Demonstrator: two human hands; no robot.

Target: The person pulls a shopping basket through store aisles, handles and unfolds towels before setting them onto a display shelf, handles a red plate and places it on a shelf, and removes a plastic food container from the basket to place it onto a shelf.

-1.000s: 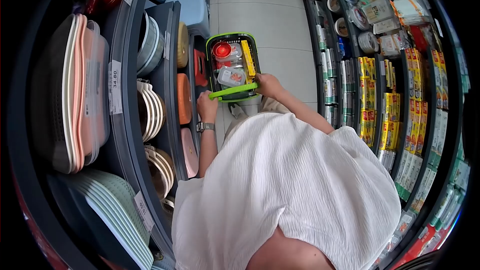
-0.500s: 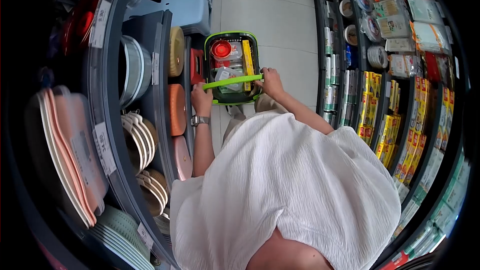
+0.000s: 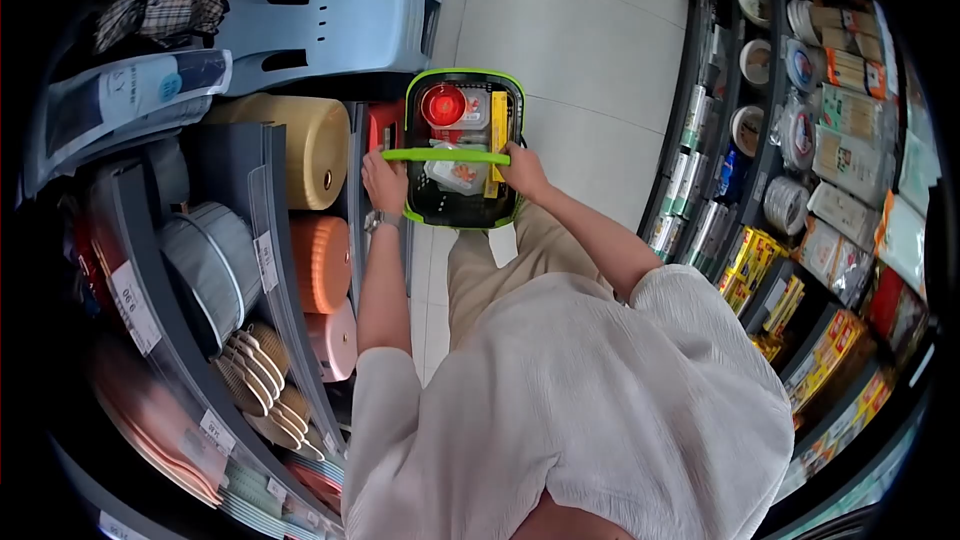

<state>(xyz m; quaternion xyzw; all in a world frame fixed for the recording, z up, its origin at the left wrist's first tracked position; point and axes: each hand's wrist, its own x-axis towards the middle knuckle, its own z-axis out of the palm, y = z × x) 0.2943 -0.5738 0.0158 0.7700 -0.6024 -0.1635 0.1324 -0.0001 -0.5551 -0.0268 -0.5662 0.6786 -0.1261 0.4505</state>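
Note:
A black shopping basket with a bright green rim [image 3: 465, 73] is in front of my body, over the aisle floor. Its green handle [image 3: 445, 155] stands up and crosses above the contents. My left hand [image 3: 384, 183], with a watch at the wrist, is closed on the handle's left end. At the right end, my right hand [image 3: 522, 173] is closed around it. Inside the basket lie a round red item [image 3: 443, 105], clear plastic packs [image 3: 458, 176] and a long yellow box [image 3: 498, 120]. The handle partly covers these goods.
Close on the left, shelves hold lidded bins, an orange one [image 3: 322, 265] among them, and a light blue plastic stool [image 3: 330, 15]. On the right, shelves carry yellow boxes [image 3: 752, 262] and packaged goods. Grey floor tiles [image 3: 570, 40] run ahead between them.
I have moved forward along the aisle with the basket, so the blue stool and left shelves appear nearer. Both hands keep their hold on the handle, and the basket's front now shows more fully.

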